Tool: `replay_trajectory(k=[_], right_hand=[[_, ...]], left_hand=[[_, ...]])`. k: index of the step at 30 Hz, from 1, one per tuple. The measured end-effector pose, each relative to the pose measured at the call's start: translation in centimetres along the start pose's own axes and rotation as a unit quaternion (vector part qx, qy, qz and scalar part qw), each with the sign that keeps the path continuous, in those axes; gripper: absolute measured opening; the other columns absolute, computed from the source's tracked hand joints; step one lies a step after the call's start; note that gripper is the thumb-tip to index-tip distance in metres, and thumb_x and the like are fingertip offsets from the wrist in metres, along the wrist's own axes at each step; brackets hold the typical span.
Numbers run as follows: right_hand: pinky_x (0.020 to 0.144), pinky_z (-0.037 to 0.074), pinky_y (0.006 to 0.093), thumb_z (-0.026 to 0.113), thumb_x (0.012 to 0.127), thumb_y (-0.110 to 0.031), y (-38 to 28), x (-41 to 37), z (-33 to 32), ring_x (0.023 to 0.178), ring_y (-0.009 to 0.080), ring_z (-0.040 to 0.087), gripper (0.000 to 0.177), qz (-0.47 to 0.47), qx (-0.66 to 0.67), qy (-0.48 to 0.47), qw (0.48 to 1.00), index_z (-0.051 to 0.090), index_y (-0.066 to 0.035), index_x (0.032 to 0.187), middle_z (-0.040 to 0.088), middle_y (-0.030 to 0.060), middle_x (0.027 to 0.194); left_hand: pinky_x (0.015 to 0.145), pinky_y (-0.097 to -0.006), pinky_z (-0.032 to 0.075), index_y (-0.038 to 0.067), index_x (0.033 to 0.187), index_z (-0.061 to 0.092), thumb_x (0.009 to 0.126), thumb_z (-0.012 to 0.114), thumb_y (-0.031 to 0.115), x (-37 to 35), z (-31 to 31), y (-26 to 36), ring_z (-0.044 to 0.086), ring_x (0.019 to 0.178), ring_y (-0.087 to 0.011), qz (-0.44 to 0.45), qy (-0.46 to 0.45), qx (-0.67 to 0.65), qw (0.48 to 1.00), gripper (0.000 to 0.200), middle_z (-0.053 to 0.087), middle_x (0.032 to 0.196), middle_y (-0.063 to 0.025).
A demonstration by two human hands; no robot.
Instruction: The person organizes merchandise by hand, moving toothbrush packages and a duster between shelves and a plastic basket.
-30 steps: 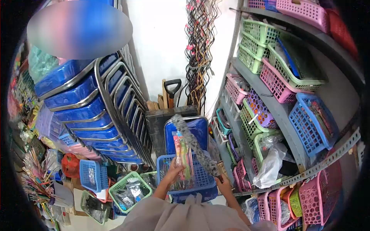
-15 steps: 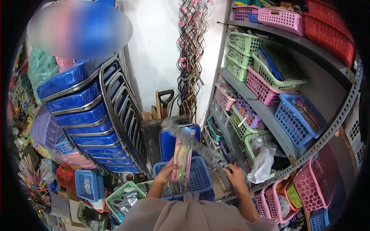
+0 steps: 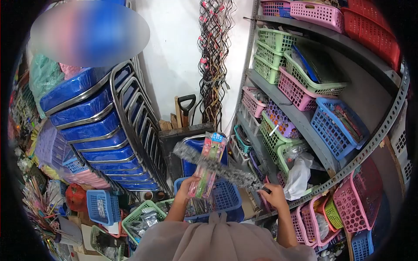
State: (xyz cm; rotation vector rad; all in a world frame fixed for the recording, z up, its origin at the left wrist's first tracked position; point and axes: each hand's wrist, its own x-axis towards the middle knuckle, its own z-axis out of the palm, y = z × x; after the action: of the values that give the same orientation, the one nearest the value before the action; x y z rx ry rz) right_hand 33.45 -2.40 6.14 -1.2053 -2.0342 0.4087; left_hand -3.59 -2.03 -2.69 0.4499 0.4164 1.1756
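Left hand [image 3: 188,182] clasps long pink blister packs [image 3: 208,167] above blue basket [image 3: 226,198] | right hand [image 3: 273,195] grips grey duster [image 3: 237,175] by its handle, head across the packs | we judge packs mid-dusting, basket's stock left.

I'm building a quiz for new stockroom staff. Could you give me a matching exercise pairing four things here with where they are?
Things:
1 toothbrush packs
2 grey duster
3 white plastic bag
4 stacked blue chairs

Places:
a in the right hand
b at the left side
c in the left hand
d on the metal shelving

Pairs: 1-c, 2-a, 3-d, 4-b
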Motion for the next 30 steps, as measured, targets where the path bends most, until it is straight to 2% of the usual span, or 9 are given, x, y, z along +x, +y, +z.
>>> replay_trajectory(k=[4,10,13,16,22,25,27,29,30], right_hand=[[0.052,0.042,0.0380,0.077,0.076,-0.024,0.3,-0.6,0.1,0.055,0.0378,0.050,0.031,0.064,-0.014,0.002,0.998,0.059,0.002,0.076,0.055,0.0202,0.064],[0.051,0.041,0.0369,0.077,0.076,-0.023,0.8,-1.1,0.0,0.053,0.0349,0.050,0.032,0.045,0.018,-0.034,0.998,0.059,0.003,0.075,0.054,0.0196,0.063],[0.052,0.042,0.0355,0.078,0.075,-0.023,0.6,-1.1,0.5,0.052,0.0312,0.049,0.031,0.131,-0.019,-0.016,0.991,0.059,0.003,0.076,0.054,0.0191,0.063],[0.051,0.041,0.0347,0.078,0.075,-0.023,1.2,-1.3,0.7,0.050,0.0274,0.045,0.032,0.003,0.050,-0.020,0.999,0.059,0.003,0.075,0.053,0.0194,0.062],[0.053,0.041,0.0336,0.077,0.077,-0.022,0.7,-1.4,0.9,0.053,0.0251,0.047,0.030,0.125,0.033,-0.045,0.991,0.062,0.004,0.080,0.056,0.0189,0.065],[0.054,0.042,0.0324,0.076,0.078,-0.021,0.1,-1.5,0.3,0.053,0.0230,0.049,0.026,0.031,0.036,-0.108,0.993,0.065,0.002,0.085,0.057,0.0186,0.067],[0.056,0.043,0.0309,0.075,0.079,-0.021,-0.5,-1.4,0.2,0.055,0.0173,0.051,0.026,0.149,0.103,-0.091,0.979,0.065,0.002,0.086,0.060,0.0163,0.067],[0.056,0.044,0.0302,0.075,0.080,-0.021,-1.7,-1.3,0.0,0.056,0.0152,0.051,0.026,0.130,0.093,-0.086,0.983,0.065,0.003,0.087,0.061,0.0147,0.067],[0.057,0.044,0.0294,0.075,0.080,-0.021,-2.0,-1.2,0.0,0.057,0.0132,0.052,0.026,0.109,0.084,-0.079,0.987,0.065,0.003,0.087,0.063,0.0132,0.068]], left_hand=[[0.097,-0.0572,0.042,0.000,0.137,0.040,0.085,0.052,0.031,0.1,-0.9,-0.3,0.059,0.105,-0.0384,0.028,0.101,0.024,0.994,0.061,0.054,0.126,-0.0228],[0.089,-0.0596,0.043,0.009,0.137,0.044,0.091,0.043,0.050,0.6,2.2,0.2,0.053,0.114,-0.0362,0.004,0.058,-0.134,0.989,0.062,0.052,0.131,-0.0161],[0.087,-0.0568,0.044,0.008,0.136,0.045,0.090,0.043,0.054,0.7,3.6,0.3,0.053,0.112,-0.0360,0.012,0.050,-0.169,0.984,0.064,0.051,0.131,-0.0154],[0.089,-0.0544,0.046,0.005,0.137,0.043,0.092,0.043,0.053,1.5,3.0,0.0,0.057,0.107,-0.0364,0.070,-0.004,-0.139,0.988,0.066,0.053,0.128,-0.0178],[0.086,-0.0521,0.047,0.006,0.137,0.042,0.093,0.040,0.054,1.5,4.4,0.4,0.057,0.107,-0.0334,0.044,-0.016,-0.229,0.972,0.065,0.053,0.128,-0.0167],[0.086,-0.0515,0.047,0.006,0.138,0.042,0.092,0.040,0.055,1.7,4.9,0.6,0.056,0.107,-0.0337,0.065,0.009,-0.205,0.977,0.067,0.052,0.128,-0.0169],[0.086,-0.0513,0.047,0.006,0.138,0.041,0.092,0.041,0.056,1.6,5.1,0.7,0.056,0.108,-0.0341,0.076,0.028,-0.184,0.980,0.068,0.052,0.129,-0.0169],[0.092,-0.0514,0.043,0.006,0.139,0.041,0.092,0.040,0.056,1.7,4.4,0.6,0.053,0.114,-0.0360,0.051,-0.028,-0.249,0.967,0.068,0.051,0.132,-0.0177],[0.098,-0.0508,0.041,0.005,0.141,0.039,0.092,0.039,0.056,2.0,4.5,0.5,0.051,0.120,-0.0348,0.045,-0.178,-0.261,0.948,0.070,0.048,0.136,-0.0179]])
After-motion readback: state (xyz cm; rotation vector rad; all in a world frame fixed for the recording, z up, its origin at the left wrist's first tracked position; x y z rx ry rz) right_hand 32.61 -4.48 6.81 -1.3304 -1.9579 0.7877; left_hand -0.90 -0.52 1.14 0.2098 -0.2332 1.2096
